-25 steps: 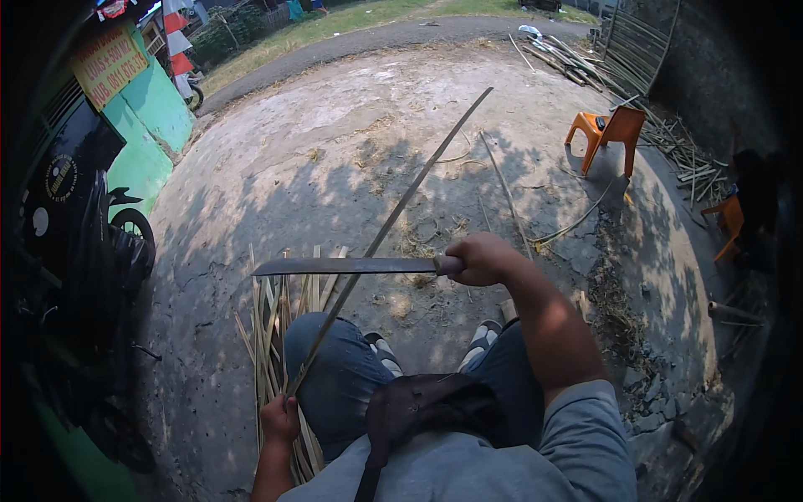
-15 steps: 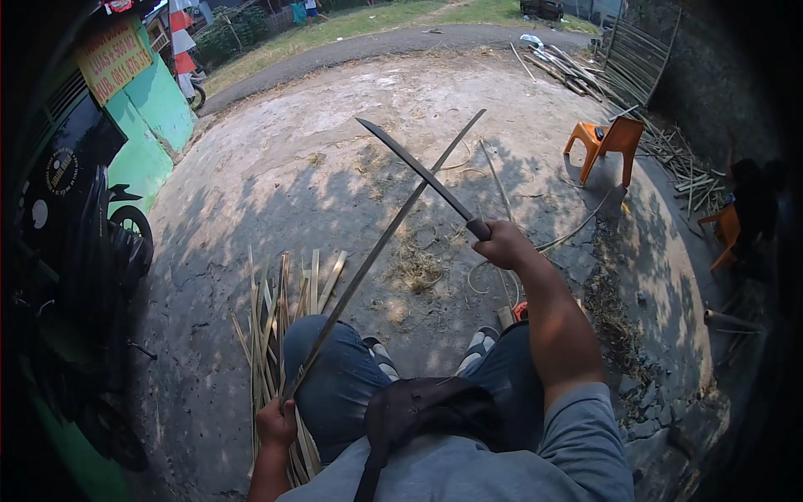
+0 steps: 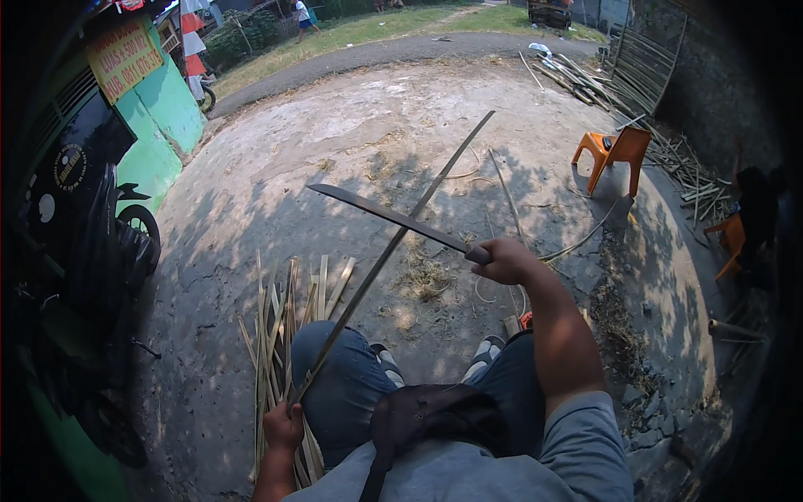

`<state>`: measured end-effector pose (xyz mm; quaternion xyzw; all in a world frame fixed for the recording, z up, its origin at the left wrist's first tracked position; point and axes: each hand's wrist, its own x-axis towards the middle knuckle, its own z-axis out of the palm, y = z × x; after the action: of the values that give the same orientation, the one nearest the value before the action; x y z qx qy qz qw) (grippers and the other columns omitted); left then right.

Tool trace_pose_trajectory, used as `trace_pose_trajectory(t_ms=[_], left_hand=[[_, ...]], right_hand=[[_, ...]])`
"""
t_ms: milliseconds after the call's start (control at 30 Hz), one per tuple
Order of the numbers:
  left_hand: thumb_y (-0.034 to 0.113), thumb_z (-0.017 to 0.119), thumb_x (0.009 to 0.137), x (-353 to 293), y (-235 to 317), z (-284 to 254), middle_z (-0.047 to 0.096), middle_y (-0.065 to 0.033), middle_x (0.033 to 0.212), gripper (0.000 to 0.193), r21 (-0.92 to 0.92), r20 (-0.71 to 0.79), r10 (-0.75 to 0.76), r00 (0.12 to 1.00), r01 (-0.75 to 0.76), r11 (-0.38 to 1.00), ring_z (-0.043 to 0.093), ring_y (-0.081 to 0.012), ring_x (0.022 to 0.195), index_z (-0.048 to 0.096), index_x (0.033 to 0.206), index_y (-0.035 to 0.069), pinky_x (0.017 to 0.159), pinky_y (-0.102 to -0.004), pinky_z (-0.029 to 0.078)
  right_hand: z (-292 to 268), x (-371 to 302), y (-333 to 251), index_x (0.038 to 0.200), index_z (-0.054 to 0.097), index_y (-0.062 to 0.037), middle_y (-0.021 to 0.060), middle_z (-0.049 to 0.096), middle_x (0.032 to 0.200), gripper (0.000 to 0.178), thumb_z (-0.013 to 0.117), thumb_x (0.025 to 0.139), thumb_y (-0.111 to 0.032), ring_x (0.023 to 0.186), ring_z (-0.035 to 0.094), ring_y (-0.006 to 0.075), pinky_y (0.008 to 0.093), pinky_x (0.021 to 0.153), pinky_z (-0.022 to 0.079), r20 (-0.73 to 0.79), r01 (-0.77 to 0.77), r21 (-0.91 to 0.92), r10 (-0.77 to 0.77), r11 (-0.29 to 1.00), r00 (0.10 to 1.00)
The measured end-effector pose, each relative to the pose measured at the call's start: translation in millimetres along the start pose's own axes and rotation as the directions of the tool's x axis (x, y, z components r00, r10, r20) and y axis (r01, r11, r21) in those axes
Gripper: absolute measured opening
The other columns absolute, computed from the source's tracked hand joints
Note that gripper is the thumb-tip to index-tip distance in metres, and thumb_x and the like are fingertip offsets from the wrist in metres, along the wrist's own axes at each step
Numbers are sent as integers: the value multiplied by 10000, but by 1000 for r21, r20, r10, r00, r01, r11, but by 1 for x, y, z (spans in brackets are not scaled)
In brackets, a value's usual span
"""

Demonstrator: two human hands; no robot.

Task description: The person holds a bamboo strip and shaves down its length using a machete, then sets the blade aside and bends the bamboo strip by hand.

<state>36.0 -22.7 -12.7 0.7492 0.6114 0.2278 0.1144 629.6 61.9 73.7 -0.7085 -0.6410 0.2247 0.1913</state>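
The left hand (image 3: 283, 427) has its fingers closed around the near end of a long narrow strip (image 3: 368, 287), which slants past the left knee (image 3: 330, 360) and out over the ground (image 3: 326, 130); a bundle of pale slats (image 3: 274, 360) lies beside that leg; farther out, the right hand (image 3: 508, 260) grips a machete (image 3: 368, 207), fingers wrapped around its handle (image 3: 478, 254); the blade crosses the strip, though I cannot tell whether they touch; beyond, rightward, stands an orange chair (image 3: 620, 152); behind it, a heap of poles (image 3: 583, 82).
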Motion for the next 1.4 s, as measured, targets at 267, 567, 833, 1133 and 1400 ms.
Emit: trace_pose_trajectory(t_ms=[267,567,833,1133,1400], left_hand=[[694,483,988,5,9,-15,575,-254,664,733,105,11,6,1000,-7,994,617,-514,692,574,725,16,576,-532,451],[663,508,992,6,10,-14,574,-257,668,705,97,-6,27,1000,-26,995,613,-519,700,567,725,13,576,-524,456],[672,512,983,7,1,-10,594,-235,659,690,122,-18,29,999,-27,992,623,-507,685,590,733,34,582,-558,463],[681,502,989,6,1,-12,590,-250,665,716,133,17,17,1000,-19,991,627,-514,697,589,721,23,567,-522,458],[632,535,992,2,8,-6,608,-242,665,647,99,-32,33,999,-29,995,635,-507,678,615,763,31,564,-543,473]], right_hand=[[1,-1,22,1088,750,-73,167,743,899,340,755,829,-293,873,731,303,433,791,543,-71,-259,247,284,934,956],[9,-11,-51,1065,760,-179,146,753,1008,267,724,831,-304,974,715,369,473,861,568,151,87,-230,-53,969,987],[4,10,20,1070,760,-73,168,750,925,317,751,844,-295,896,730,316,422,809,550,-107,-270,217,298,938,949],[2,-14,-14,1050,749,-81,180,746,913,305,746,839,-302,899,724,365,467,806,548,-27,-90,62,92,994,995],[8,-12,-68,1043,774,-198,137,757,979,247,740,835,-328,940,720,358,471,839,566,226,177,-256,-119,950,967]])
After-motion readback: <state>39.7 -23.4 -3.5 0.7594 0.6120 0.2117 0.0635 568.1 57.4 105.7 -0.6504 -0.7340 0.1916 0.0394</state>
